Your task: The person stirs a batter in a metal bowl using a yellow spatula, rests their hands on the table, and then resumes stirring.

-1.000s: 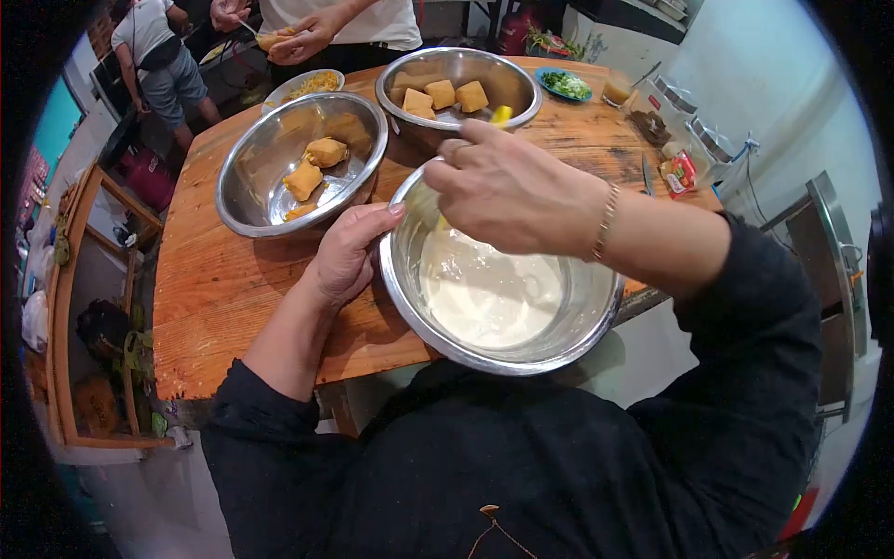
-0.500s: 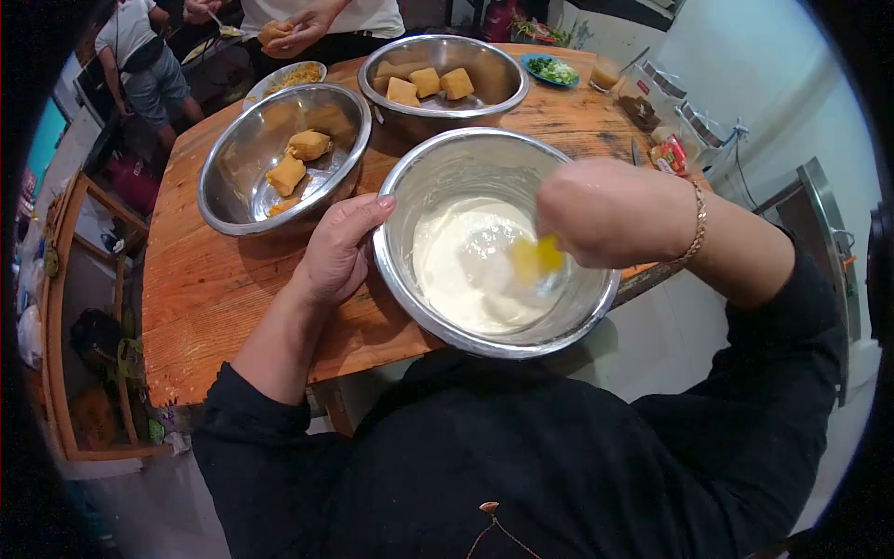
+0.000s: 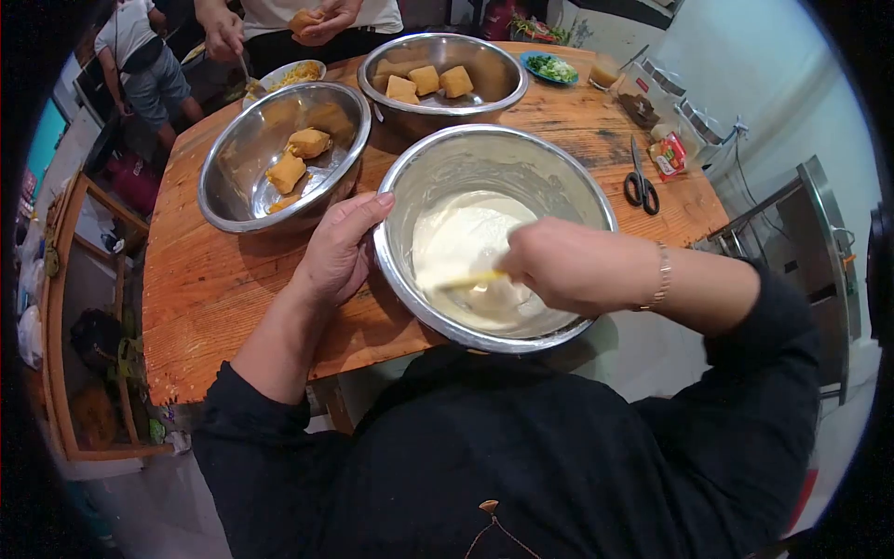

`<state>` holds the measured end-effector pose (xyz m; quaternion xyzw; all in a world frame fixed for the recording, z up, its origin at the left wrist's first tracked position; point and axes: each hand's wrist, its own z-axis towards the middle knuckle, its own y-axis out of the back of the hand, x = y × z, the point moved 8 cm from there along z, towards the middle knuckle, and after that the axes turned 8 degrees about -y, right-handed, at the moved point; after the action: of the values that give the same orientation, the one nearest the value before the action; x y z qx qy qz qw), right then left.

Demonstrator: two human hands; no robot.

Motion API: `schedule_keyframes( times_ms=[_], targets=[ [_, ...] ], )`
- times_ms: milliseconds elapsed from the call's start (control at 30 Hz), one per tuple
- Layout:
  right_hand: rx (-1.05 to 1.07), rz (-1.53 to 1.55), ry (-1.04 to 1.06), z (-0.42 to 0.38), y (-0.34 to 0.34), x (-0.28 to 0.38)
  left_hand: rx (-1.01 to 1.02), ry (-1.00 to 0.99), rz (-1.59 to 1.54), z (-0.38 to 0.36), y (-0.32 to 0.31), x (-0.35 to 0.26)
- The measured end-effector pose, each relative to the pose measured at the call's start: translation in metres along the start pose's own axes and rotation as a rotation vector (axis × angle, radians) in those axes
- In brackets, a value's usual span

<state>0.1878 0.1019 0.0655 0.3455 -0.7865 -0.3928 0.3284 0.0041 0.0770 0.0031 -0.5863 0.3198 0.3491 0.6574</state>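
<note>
My left hand (image 3: 342, 247) grips the left rim of a large steel bowl (image 3: 596, 200), thumb over the edge. Pale, creamy batter (image 3: 461, 233) covers the bowl's bottom. Inside the bowl, my right hand (image 3: 563, 265) is closed round a yellow utensil (image 3: 472, 279), blurred by motion, that reaches into the batter. A second steel bowl (image 3: 219, 177) at the left holds orange-brown tofu-like pieces (image 3: 287, 173). Behind, a third steel bowl (image 3: 507, 79) contains several similar blocks (image 3: 425, 81).
Black scissors (image 3: 641, 186) lie on the wooden table (image 3: 205, 289) near a red packet (image 3: 669, 156). Farther back are a blue plate of chopped greens (image 3: 551, 68) and a glass (image 3: 603, 73). Across the table, a person's hands (image 3: 321, 20) hold a piece and a spoon beside a filled plate (image 3: 321, 70).
My right hand and the yellow utensil have moved left and down within the bowl. The scissors now show fully. The other person's spoon hand has lowered towards the plate.
</note>
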Motion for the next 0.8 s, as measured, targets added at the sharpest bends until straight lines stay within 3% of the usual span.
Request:
schedule_keyframes(
  times_ms=[67, 200, 333, 467, 500, 633, 733, 800],
  targets=[
    [-0.269, 0.108, -0.024, 0.017, 0.012, -0.012, 0.023, -0.002, -0.012, 0.000, -0.004, -0.001],
    [-0.207, -0.058, -0.111, 0.003, 0.048, -0.033, 0.018, 0.005, -0.016, -0.001, 0.000, 0.000],
    [-0.362, -0.272, -0.260, -0.007, 0.043, -0.038, 0.032, 0.021, -0.007, 0.003, 0.002, 0.000],
    [-0.220, -0.150, 0.040, -0.012, 0.021, 0.001, 0.035, 0.013, -0.021, 0.006, 0.008, -0.001],
    [-0.113, -0.180, 0.027, -0.019, 0.025, 0.004, 0.039, 0.019, -0.035, 0.005, 0.012, 0.001],
    [-0.314, -0.451, -0.114, -0.024, 0.059, -0.032, 0.063, 0.034, -0.043, 0.006, 0.009, 0.000],
    [-0.667, -0.442, -0.044, -0.002, 0.067, -0.032, 0.060, 0.028, -0.032, 0.006, 0.005, -0.004],
    [-0.572, -0.348, -0.009, 0.009, 0.051, -0.018, 0.052, 0.043, -0.051, 0.005, 0.001, -0.004]
  ],
)
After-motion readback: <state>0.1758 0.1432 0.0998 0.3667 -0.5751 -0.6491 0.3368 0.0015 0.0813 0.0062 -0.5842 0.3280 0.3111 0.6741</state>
